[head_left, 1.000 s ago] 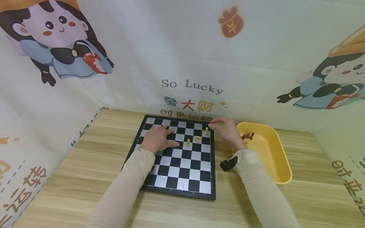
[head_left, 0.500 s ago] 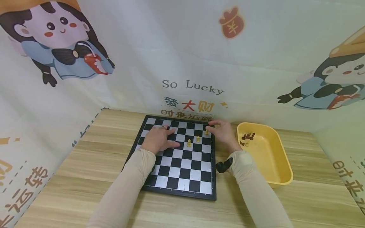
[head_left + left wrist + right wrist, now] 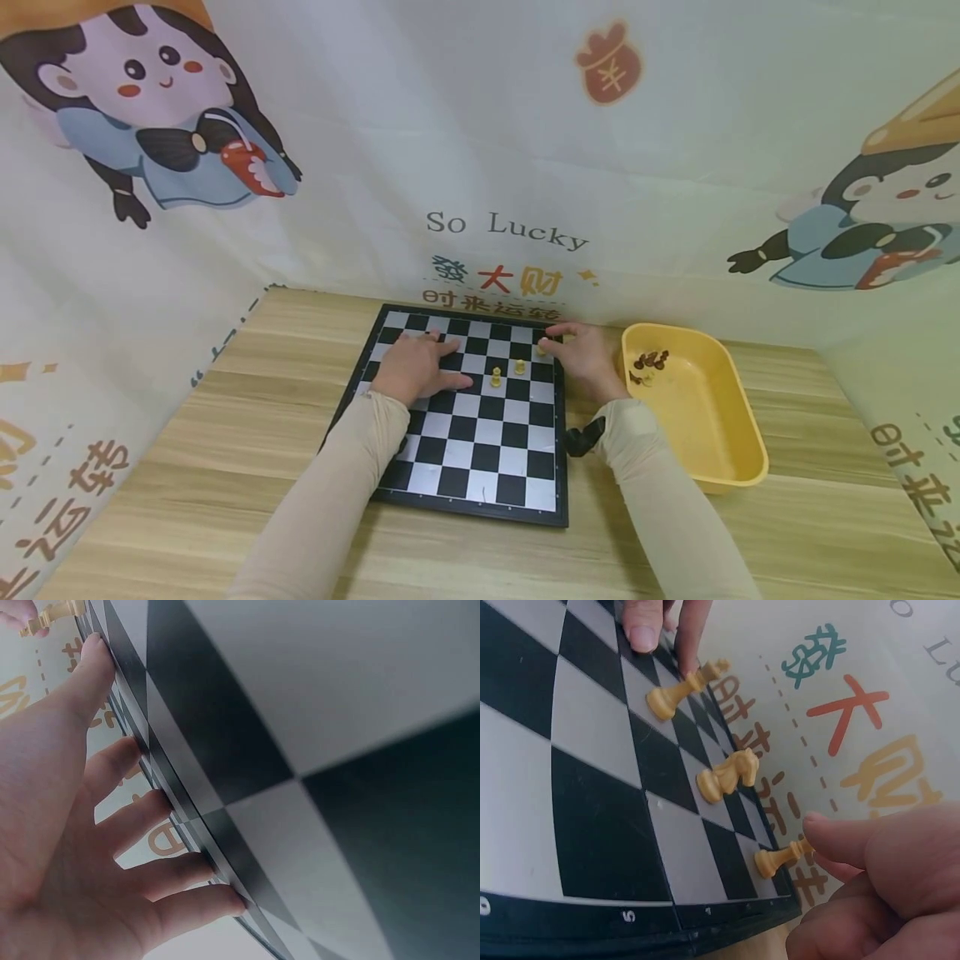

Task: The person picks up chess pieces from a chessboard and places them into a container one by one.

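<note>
Across the chessboard (image 3: 487, 425), my left hand (image 3: 414, 365) rests with fingers spread; in the left wrist view its fingertips (image 3: 196, 864) touch the squares. At the board's far right, my right hand (image 3: 592, 358) pinches the top of a pale yellow chess piece (image 3: 772, 861) between thumb and finger. The piece stands upright on a light square, its top hidden by the thumb. Beside it stand a yellow knight (image 3: 727, 777) and a yellow king (image 3: 681, 691), the king nearer my left thumb.
Right of the board is a yellow plastic tub (image 3: 701, 425). Several brown chess pieces (image 3: 649, 360) and a pale one lie in its far left corner. A printed cloth (image 3: 510, 150) hangs behind the wooden table (image 3: 225, 417).
My right hand has come slightly left and toward me, its thumb and finger closing on the top of the far right piece. My left hand has stayed in place.
</note>
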Available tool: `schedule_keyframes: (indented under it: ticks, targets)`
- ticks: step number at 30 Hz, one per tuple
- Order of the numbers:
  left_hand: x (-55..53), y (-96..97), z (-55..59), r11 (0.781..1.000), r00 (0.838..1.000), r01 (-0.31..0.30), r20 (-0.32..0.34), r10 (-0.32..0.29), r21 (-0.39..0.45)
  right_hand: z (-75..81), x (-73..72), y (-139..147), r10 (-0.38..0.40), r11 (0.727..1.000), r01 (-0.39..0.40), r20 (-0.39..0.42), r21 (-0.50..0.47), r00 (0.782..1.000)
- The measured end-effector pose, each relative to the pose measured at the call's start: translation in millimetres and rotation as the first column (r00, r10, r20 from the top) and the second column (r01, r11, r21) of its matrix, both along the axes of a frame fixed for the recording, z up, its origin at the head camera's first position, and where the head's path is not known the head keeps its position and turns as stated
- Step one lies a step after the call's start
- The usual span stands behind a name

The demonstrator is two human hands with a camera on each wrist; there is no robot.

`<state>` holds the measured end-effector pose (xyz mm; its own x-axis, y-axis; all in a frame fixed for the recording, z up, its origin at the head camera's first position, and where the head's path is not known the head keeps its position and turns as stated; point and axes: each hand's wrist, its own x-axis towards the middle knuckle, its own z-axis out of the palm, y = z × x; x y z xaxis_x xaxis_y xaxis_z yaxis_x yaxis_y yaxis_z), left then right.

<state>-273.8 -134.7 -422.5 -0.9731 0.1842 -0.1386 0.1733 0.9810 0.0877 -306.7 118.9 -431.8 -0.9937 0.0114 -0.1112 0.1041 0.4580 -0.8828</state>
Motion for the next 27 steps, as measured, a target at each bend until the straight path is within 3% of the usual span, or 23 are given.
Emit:
schedule_keyframes:
  ticks: [12, 27]
  targets:
    - [-0.4, 0.0, -0.5, 1.000, 1.000, 0.000, 0.007, 0.000, -0.007, -4.2, -1.0, -1.3, -0.033, 0.999, 0.031, 0.045, 0.026, 0.998]
    - [0.4, -0.5, -0.3, 1.000, 1.000, 0.004, -0.003, -0.004, 0.014, -8.3, -2.9, -6.1, -0.046, 0.995, 0.045, 0.009, 0.087, 0.999]
